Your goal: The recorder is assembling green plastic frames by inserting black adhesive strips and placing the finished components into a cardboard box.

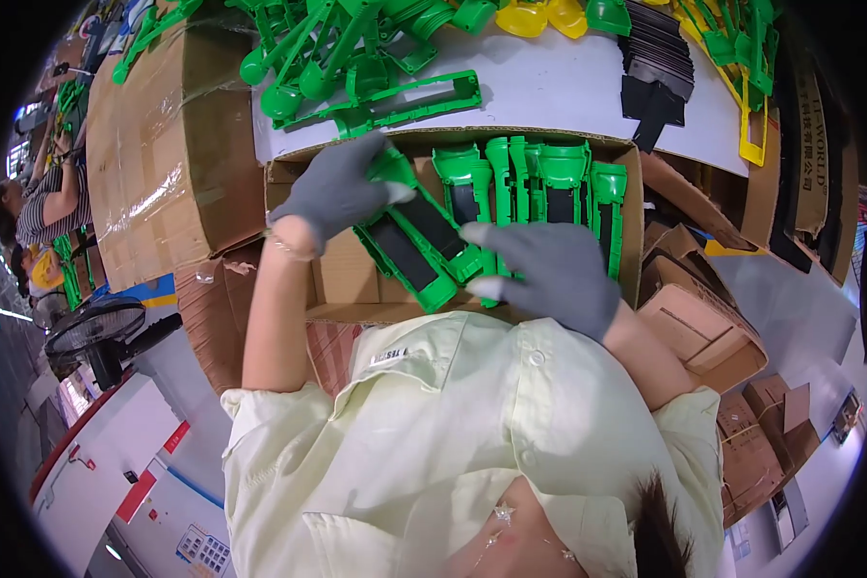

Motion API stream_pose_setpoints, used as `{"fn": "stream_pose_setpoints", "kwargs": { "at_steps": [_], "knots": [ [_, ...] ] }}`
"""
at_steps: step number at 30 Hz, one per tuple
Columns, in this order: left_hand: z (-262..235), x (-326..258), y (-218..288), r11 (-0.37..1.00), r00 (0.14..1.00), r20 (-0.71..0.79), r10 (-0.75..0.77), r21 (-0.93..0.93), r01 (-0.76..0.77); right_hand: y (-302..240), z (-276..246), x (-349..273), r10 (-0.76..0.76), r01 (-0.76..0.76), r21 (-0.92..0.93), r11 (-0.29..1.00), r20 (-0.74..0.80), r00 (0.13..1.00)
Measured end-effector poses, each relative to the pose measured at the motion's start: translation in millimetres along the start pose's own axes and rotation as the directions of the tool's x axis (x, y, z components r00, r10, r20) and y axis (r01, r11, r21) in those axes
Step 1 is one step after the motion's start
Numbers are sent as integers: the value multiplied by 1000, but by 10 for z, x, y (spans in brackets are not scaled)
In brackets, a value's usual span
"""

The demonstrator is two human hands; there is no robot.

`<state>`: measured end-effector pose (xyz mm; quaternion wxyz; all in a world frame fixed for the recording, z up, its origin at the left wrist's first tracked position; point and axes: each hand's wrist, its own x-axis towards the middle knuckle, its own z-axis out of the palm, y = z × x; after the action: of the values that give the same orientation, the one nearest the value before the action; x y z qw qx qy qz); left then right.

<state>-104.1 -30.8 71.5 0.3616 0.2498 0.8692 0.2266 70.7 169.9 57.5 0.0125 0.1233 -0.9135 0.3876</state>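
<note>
My left hand (342, 188), in a grey glove with pale fingertips, grips the wide upper end of a green plastic torch-shaped housing (429, 223) with a black strip along it. At the lower end of that housing is my right hand (559, 275), gloved alike, its thumb and finger on either side of the end. A second green housing (402, 258) with a black strip lies slantwise beside it, at the left of an open cardboard box (342, 270). Several more green housings (561, 178) stand side by side in the box's right part.
Beyond the box, a white table (539, 87) bears a heap of green parts (356, 58), yellow parts (539, 17) and a stack of black strips (657, 63). A taped carton (154, 144) stands left; open cartons (698, 308) lie right. A black fan (101, 332) and another person (53, 197) are far left.
</note>
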Motion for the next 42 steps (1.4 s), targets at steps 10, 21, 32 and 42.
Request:
{"fn": "stream_pose_setpoints", "kwargs": {
  "at_steps": [10,21,32,42],
  "knots": [
    [397,-553,-206,956,741,-664,-98,144,255,-45,351,311,86,16,-281,960,346,934],
    [551,-567,-86,955,844,-447,-297,-121,272,41,-23,327,139,-130,-65,989,151,979],
    [38,263,-344,901,629,-737,247,413,130,1130,-1262,-140,471,-507,22,861,-411,781],
    [-28,72,-231,850,494,-691,527,427,-310,1349,-1033,35,528,-723,-248,644,-539,656]
  ]
}}
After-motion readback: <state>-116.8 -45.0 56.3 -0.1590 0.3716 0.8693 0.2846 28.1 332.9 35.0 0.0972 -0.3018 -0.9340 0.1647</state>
